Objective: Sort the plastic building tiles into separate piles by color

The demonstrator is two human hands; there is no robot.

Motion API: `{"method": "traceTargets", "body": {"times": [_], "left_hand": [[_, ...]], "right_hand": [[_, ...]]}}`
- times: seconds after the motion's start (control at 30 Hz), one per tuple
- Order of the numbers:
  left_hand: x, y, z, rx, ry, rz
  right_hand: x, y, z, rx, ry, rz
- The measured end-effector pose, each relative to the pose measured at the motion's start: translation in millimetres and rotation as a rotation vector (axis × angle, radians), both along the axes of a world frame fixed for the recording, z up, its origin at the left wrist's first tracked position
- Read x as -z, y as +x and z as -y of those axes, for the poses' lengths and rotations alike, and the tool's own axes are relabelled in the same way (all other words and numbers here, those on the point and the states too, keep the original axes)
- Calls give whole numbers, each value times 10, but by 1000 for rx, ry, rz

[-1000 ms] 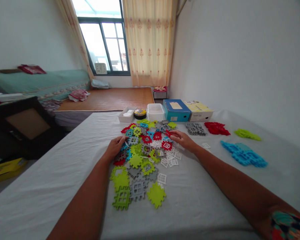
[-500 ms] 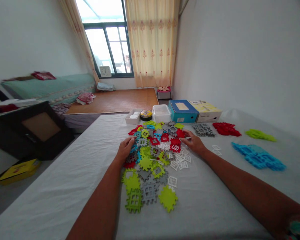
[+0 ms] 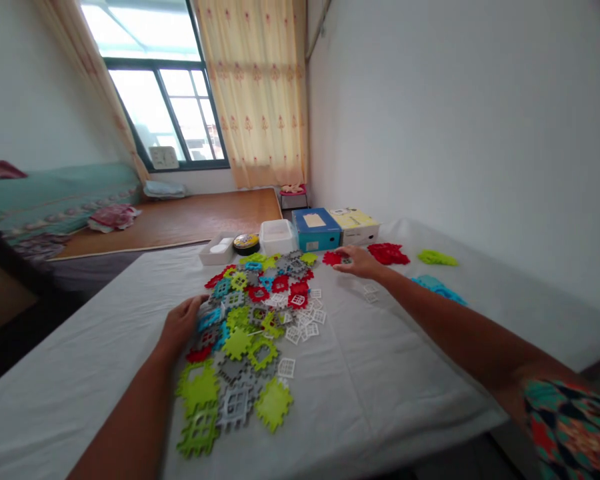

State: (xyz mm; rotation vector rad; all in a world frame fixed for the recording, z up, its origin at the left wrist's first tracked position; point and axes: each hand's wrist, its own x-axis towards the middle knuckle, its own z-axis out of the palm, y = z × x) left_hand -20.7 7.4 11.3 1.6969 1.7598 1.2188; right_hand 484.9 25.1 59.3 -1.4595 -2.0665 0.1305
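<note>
A heap of toothed plastic tiles (image 3: 250,313) in green, grey, red and blue, with small white window inserts, lies mid-table on a white cloth (image 3: 380,373). My left hand (image 3: 183,323) rests on the heap's left edge, fingers curled over a grey tile (image 3: 208,309). My right hand (image 3: 357,261) reaches far to the back right, fingers closed at a red tile (image 3: 332,258), just left of a sorted red stack (image 3: 387,253). A green stack (image 3: 436,257) and a blue stack (image 3: 437,288) lie further right.
Along the table's far edge stand a white tray (image 3: 219,248), a round tin (image 3: 246,242), a clear tub (image 3: 277,235), a blue box (image 3: 316,229) and a yellow-topped box (image 3: 355,225). Two white inserts (image 3: 370,292) lie apart. The table edge (image 3: 500,417) drops off at right. A wall runs close on the right.
My right hand has left the heap and moved right toward the sorted stacks, with a red tile at its fingers. My left hand stays on the heap's left edge. The view has swung right.
</note>
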Motion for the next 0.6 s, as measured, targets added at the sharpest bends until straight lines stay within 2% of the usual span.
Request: {"method": "traceTargets", "body": {"times": [0.13,0.17,0.23,0.3,0.4,0.5,0.53,0.6], "left_hand": [[-3,-15,-31,3,-61,-130],[-2,-22,-36,1,-67,-149],[2,-36,-41,1,-68,-175],[6,-46,-40,-2,-64,-183],[10,-41,-28,-7,-46,-183],[10,-19,-17,3,-41,-184],[10,-11,-14,9,-43,-182],[9,6,-7,21,-42,-172]], "right_hand": [[-71,1049,0,500,-69,-41],[-60,1262,15,587,-83,-42],[-15,1571,36,671,-101,-38],[35,1725,19,678,-116,-36],[47,1721,-100,703,-181,-2],[-38,1433,-243,754,-137,95],[-68,1259,-265,695,-92,117],[-90,798,-239,397,-44,124]]}}
